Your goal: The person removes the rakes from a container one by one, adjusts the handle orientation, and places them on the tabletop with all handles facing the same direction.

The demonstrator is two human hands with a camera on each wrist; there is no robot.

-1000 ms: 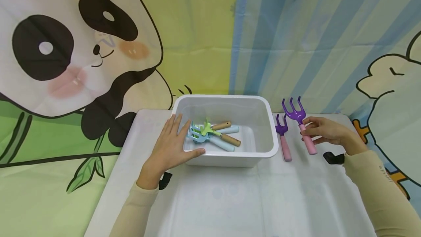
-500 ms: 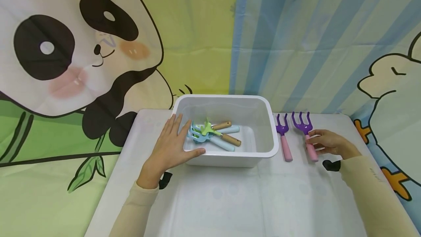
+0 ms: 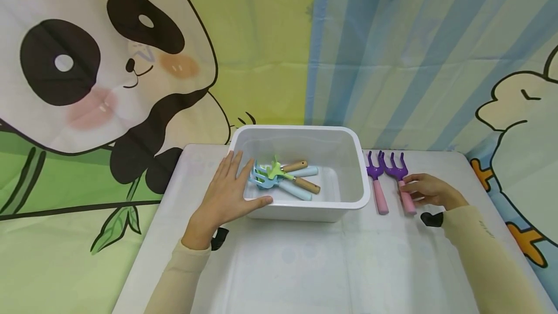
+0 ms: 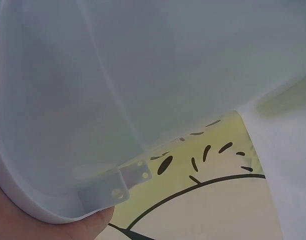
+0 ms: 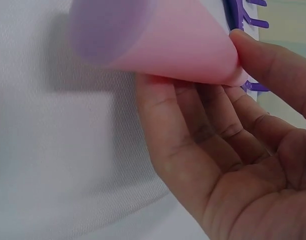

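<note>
My right hand (image 3: pixel 429 190) holds a small garden rake (image 3: pixel 407 196) by its pink handle, with the purple tines pointing away. In the right wrist view, the thumb lies on one side of the pink handle (image 5: pixel 188 42) and the fingers on the other. Just left of it, a second purple-and-pink hand rake (image 3: pixel 380 197) lies beside the white plastic bin (image 3: pixel 301 212); the tines of the two look close together or overlapping. My left hand (image 3: pixel 226 193) rests on the bin's left rim with fingers straight and spread. The left wrist view shows the bin's outer wall (image 4: pixel 158 75).
Inside the bin lie several small hand rakes: light blue ones (image 3: pixel 296 191) and green ones with wooden handles (image 3: pixel 306 185). The bin stands on a white-covered table (image 3: pixel 301 265). Behind it hangs a printed cloth (image 3: pixel 270 47) with a panda.
My right hand has lowered the held rake toward the table, first rightward, then back left beside the other purple rake. The left hand has stayed on the bin.
</note>
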